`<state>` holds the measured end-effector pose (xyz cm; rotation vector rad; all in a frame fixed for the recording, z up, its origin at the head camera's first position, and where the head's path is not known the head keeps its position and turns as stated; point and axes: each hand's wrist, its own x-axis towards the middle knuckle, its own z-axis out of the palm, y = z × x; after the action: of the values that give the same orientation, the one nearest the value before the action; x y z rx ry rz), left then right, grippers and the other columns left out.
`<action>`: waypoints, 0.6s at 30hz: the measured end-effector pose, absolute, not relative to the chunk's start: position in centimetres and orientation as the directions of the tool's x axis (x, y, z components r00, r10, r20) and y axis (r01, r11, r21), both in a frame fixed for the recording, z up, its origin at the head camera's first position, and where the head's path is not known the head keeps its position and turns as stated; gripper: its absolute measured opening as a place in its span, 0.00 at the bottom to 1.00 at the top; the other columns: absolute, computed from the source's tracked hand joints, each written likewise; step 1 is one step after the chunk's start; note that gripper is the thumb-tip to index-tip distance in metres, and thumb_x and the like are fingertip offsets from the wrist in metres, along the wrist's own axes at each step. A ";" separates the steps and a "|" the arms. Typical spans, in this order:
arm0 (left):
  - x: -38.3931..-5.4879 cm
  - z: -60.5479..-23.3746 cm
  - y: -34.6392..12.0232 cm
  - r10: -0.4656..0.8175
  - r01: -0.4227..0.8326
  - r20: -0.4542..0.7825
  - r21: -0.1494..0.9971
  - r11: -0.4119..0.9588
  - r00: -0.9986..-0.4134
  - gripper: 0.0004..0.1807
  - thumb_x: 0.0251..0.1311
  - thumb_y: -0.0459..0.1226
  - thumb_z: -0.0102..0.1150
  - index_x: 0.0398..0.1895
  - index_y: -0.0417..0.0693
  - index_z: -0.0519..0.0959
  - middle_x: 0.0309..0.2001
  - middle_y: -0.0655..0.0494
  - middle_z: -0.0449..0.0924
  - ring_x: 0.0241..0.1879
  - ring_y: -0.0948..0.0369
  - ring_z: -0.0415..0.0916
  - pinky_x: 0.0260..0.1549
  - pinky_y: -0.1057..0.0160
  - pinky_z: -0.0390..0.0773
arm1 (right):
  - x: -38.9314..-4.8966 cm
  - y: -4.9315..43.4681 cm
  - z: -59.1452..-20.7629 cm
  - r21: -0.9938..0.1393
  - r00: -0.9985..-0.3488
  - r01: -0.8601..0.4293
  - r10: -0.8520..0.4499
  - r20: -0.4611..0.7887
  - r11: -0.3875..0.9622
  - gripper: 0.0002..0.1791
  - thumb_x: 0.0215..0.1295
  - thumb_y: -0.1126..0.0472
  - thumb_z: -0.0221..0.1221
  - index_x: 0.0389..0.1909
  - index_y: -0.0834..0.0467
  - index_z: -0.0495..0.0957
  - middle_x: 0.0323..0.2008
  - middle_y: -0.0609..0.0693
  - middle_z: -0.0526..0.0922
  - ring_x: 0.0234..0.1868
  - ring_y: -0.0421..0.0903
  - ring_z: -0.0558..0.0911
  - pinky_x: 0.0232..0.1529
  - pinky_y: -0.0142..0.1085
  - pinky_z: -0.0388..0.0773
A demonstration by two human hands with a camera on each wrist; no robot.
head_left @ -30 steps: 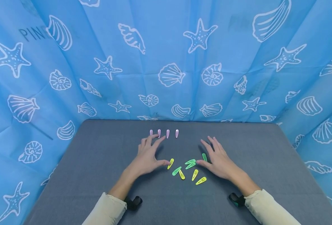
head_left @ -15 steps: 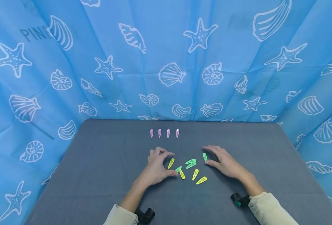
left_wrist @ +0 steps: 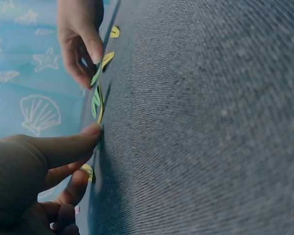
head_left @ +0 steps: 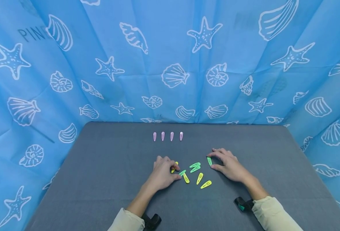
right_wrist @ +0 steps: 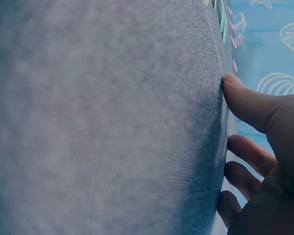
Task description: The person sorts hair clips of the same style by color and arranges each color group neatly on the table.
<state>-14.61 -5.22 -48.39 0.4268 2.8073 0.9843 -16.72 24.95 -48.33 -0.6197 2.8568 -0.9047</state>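
On the grey table my left hand (head_left: 162,173) pinches a green snap hair clip (head_left: 182,173) between thumb and index finger. That clip lies against a yellow hair clip (head_left: 186,178), and another yellow clip (head_left: 173,170) is partly hidden by the fingers. My right hand (head_left: 228,165) grips a second green hair clip (head_left: 209,161) by its ends, thumb near and index finger far. Two more green clips (head_left: 195,167) lie touching between the hands. Nearer to me are two yellow clips, one upright (head_left: 200,178) and one slanted (head_left: 206,184). In the left wrist view the thumb (left_wrist: 88,134) covers part of its clip.
Several pink hair clips (head_left: 172,136) lie in a spaced row near the back of the grey table (head_left: 115,160). A blue curtain (head_left: 170,41) with white shells and starfish hangs behind and at both sides.
My left hand has come from beside the pink row down and right to a green clip, its thumb and finger closing. My right hand has closed round the green clip at right.
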 end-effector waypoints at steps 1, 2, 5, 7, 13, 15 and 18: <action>-14.6 -48.5 -5.2 0.308 0.220 -0.035 0.626 0.749 -0.951 0.10 0.52 0.44 0.78 0.34 0.55 0.87 0.35 0.59 0.74 0.41 0.60 0.60 0.42 0.59 0.60 | -16.7 24.9 -48.3 -0.570 -0.915 -0.353 -0.401 0.044 0.743 0.21 0.68 0.57 0.65 0.61 0.52 0.79 0.70 0.64 0.71 0.64 0.65 0.70 0.56 0.67 0.64; -14.6 -48.6 -5.1 0.307 0.220 -0.033 0.624 0.750 -0.951 0.08 0.52 0.44 0.78 0.33 0.56 0.87 0.34 0.60 0.74 0.40 0.60 0.60 0.42 0.60 0.59 | -16.7 24.9 -48.3 -0.571 -0.916 -0.350 -0.399 0.043 0.742 0.21 0.68 0.58 0.66 0.61 0.52 0.79 0.70 0.64 0.71 0.64 0.65 0.70 0.55 0.67 0.63; -14.7 -48.8 -5.1 0.305 0.217 -0.031 0.635 0.741 -0.952 0.05 0.54 0.42 0.77 0.30 0.56 0.88 0.32 0.60 0.74 0.40 0.60 0.60 0.41 0.61 0.60 | -16.8 24.9 -48.1 -0.572 -0.920 -0.335 -0.391 0.028 0.749 0.21 0.68 0.57 0.66 0.61 0.51 0.79 0.70 0.64 0.71 0.64 0.65 0.70 0.56 0.66 0.63; -14.7 -48.8 -5.1 0.305 0.206 -0.041 0.653 0.729 -0.951 0.04 0.56 0.41 0.76 0.27 0.57 0.87 0.31 0.62 0.73 0.40 0.61 0.61 0.39 0.63 0.61 | -16.8 24.8 -48.0 -0.570 -0.923 -0.327 -0.385 0.021 0.754 0.21 0.67 0.57 0.66 0.61 0.50 0.79 0.70 0.63 0.71 0.64 0.64 0.70 0.56 0.65 0.63; -14.9 -48.4 -5.6 0.362 0.199 -0.045 0.769 0.607 -0.931 0.05 0.65 0.41 0.67 0.30 0.58 0.83 0.32 0.64 0.74 0.37 0.62 0.66 0.36 0.65 0.67 | -16.8 24.8 -47.9 -0.569 -0.925 -0.319 -0.379 0.014 0.758 0.21 0.67 0.58 0.66 0.61 0.51 0.79 0.70 0.64 0.71 0.63 0.64 0.70 0.55 0.64 0.63; -15.2 -48.1 -5.9 0.395 0.206 -0.035 0.809 0.551 -0.918 0.04 0.69 0.42 0.63 0.35 0.60 0.80 0.33 0.64 0.75 0.34 0.62 0.69 0.36 0.66 0.68 | -16.8 24.8 -47.9 -0.570 -0.926 -0.314 -0.376 0.009 0.759 0.21 0.67 0.58 0.66 0.61 0.51 0.79 0.70 0.64 0.70 0.63 0.64 0.69 0.54 0.63 0.63; -15.5 -47.8 -6.3 0.430 0.193 -0.043 0.851 0.489 -0.902 0.02 0.73 0.42 0.57 0.39 0.61 0.76 0.34 0.61 0.78 0.31 0.61 0.73 0.33 0.67 0.70 | -16.8 24.7 -48.0 -0.572 -0.927 -0.308 -0.375 0.002 0.760 0.21 0.67 0.58 0.66 0.61 0.50 0.79 0.70 0.64 0.70 0.63 0.64 0.69 0.54 0.63 0.63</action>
<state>-15.50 -6.31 -47.81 0.5316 2.4863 1.3729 -16.80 24.74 -48.00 -0.5532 2.8412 -0.8932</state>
